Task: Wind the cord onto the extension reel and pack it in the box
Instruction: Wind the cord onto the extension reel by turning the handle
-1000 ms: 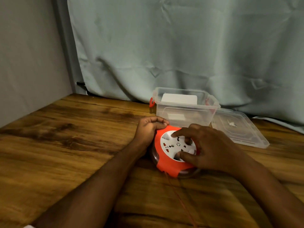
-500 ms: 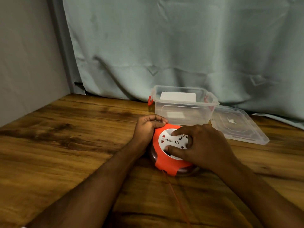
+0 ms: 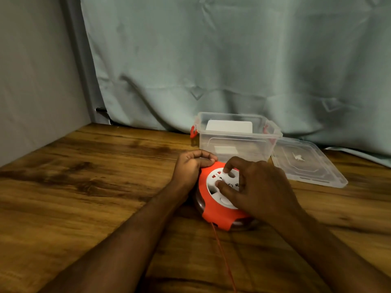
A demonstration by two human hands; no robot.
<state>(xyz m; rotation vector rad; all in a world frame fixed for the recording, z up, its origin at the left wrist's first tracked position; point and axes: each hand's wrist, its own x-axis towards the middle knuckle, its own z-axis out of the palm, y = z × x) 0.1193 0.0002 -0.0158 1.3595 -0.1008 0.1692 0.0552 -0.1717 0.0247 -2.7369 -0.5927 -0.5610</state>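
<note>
Orange reel (image 3: 213,210): flat on the wooden table (image 3: 84,197), just near of the box, between the two hands; white socket face (image 3: 220,185) turned up.
Left hand (image 3: 190,168): at the reel's far-left edge, fingers curled around the rim, clasping it.
Right hand (image 3: 260,187): spread over the socket face from the right, thumb and fingertips (image 3: 227,169) pressed onto the white disc; gripping or merely pressing, cannot tell.
Cord (image 3: 224,256): thin, orange, leaving the reel's near edge and running toward the near side of the table, out of view at the bottom.
Box (image 3: 237,142): clear plastic, open, red latches at both ends, touching or just far of the reel; white rectangular item (image 3: 229,127) inside against the far wall.
Lid (image 3: 306,166): clear, flat on the table, right of the box.
Curtain (image 3: 232,60): pale green, hanging behind the table.
</note>
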